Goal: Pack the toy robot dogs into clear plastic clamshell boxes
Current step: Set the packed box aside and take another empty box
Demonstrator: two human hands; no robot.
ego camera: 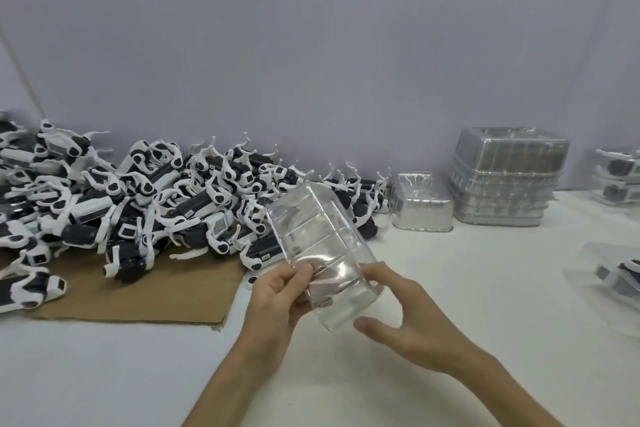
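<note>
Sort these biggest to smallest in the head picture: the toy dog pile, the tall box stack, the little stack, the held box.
1. toy dog pile
2. tall box stack
3. held box and little stack: unsure; the held box looks bigger but is nearer the camera.

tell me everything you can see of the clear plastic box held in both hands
The clear plastic clamshell box is thin, glossy and see-through, with moulded ribs across it. It looks empty and is held tilted above the white table, far end raised. The left hand pinches its near left edge; the right hand grips its near right side.
</note>
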